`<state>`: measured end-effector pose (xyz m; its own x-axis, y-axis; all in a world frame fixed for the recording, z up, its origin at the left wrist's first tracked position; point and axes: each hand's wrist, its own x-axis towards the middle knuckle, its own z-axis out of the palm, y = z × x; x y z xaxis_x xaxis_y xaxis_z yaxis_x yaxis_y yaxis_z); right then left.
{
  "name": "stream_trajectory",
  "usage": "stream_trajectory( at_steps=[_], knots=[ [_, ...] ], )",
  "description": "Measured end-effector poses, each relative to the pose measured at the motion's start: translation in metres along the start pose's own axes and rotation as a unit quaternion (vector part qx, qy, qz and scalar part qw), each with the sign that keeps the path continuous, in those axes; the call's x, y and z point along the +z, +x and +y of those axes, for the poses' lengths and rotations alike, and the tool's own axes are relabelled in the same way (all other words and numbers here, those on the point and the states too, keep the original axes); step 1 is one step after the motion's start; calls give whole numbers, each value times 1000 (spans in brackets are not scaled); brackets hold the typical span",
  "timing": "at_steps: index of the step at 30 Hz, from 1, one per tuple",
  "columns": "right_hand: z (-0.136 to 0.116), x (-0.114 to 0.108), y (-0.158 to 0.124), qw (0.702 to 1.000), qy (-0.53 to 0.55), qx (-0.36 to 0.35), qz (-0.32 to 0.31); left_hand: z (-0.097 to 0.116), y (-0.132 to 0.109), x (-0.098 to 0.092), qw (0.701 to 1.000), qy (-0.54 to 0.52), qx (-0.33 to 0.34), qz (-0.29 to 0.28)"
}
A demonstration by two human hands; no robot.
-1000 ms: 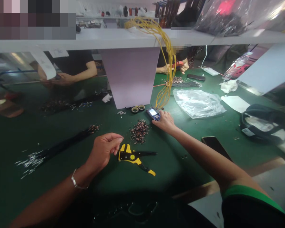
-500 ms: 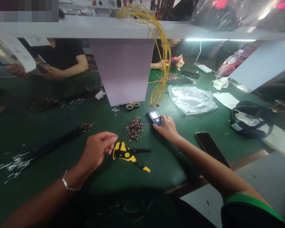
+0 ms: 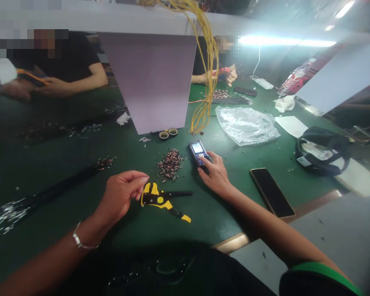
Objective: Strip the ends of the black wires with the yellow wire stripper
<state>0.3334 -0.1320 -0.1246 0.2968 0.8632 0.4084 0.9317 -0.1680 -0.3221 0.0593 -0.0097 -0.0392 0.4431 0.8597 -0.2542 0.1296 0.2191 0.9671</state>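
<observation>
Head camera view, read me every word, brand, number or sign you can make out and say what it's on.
No text here can be read.
Keypad phone: lit screen and keys, too small to read.
Pliers: any marks, too small.
Bottle: any print, too blurred.
White tag at right: too small.

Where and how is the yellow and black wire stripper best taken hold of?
Probably around both handles, with the right hand coming from the right. The wire stripper lies flat, its handles spread apart and reaching rightward, while its yellow head is at the left end, close to the left hand. The right hand would first leave the keypad phone.
</observation>
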Motion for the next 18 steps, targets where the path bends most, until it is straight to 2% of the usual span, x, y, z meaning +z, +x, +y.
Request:
stream_trajectory(
  at_steps=[18],
  knots=[
    [1,7,6,1000,-16,4,-1,1,-2,0,1000,-4,4,-5]
  ],
)
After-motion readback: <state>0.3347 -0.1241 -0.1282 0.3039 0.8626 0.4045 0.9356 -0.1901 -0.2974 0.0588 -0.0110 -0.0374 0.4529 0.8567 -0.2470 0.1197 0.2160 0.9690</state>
